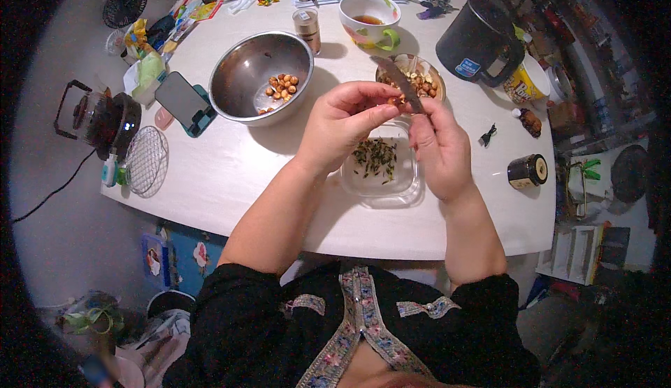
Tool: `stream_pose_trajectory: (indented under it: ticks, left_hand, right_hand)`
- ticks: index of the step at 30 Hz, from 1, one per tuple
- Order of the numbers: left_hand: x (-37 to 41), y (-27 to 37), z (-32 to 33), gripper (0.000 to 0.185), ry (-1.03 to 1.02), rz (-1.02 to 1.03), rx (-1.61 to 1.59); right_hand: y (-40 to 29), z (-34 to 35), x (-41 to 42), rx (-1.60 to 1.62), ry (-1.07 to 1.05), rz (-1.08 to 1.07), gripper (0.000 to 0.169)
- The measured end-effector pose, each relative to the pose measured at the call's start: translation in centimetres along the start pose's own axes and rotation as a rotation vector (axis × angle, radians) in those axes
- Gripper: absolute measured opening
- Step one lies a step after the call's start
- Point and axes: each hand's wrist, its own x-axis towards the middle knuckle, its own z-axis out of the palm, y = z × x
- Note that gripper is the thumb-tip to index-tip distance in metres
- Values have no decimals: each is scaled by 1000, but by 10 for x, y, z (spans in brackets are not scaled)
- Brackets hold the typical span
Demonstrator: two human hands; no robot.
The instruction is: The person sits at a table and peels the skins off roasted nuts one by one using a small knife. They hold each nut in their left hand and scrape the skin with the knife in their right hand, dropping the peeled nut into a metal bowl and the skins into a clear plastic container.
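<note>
My left hand (pixel 343 120) pinches a small brown seed, likely a lotus seed (pixel 397 101), between thumb and fingertips. Gripped in my right hand (pixel 443 149) is a knife (pixel 402 81), its dark blade slanting up and left past the seed. Both hands are above a clear glass container (pixel 380 195) with slim green germs (pixel 376 160) scattered in it. Just beyond them sits a bowl (pixel 442 86) of whole and split seeds (pixel 423 85), partly hidden by the knife and hands. A steel mixing bowl (pixel 230 81) at the left holds more brown seeds (pixel 282 86).
Behind stand a lidded tumbler (pixel 306 31), a floral cup (pixel 361 34) of brown liquid and a dark pitcher (pixel 466 42). A dark jar (pixel 527 171) lies at the right. Leftward are a phone (pixel 183 99), a wire rack (pixel 147 161) and a glass kettle (pixel 92 118).
</note>
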Motion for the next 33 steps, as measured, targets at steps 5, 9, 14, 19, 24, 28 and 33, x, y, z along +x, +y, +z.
stream_pose_trajectory:
  ticks: [5,9,14,19,24,28,33]
  left_hand:
    - [1,-6,-3,23,10,45,-43]
    - [0,-5,-5,23,29,35,-23]
    - [-1,-4,-6,22,40,24,22]
    - [-2,0,-8,17,-5,11,3]
    - [-1,-2,-8,16,-8,87,72]
    - [-1,-6,-8,14,-27,93,82]
    - [-2,-6,-5,13,-26,67,61]
  right_hand:
    - [-3,0,1,-239,-5,-151,18]
    - [-4,1,0,-266,-12,-179,18]
    - [-5,2,0,-208,-13,-134,18]
    - [-8,1,0,-233,-51,-122,18]
    - [-9,4,1,-226,-61,-113,15]
    - [-8,5,0,-270,-64,-119,12]
    - [-9,7,0,-330,-46,-150,13]
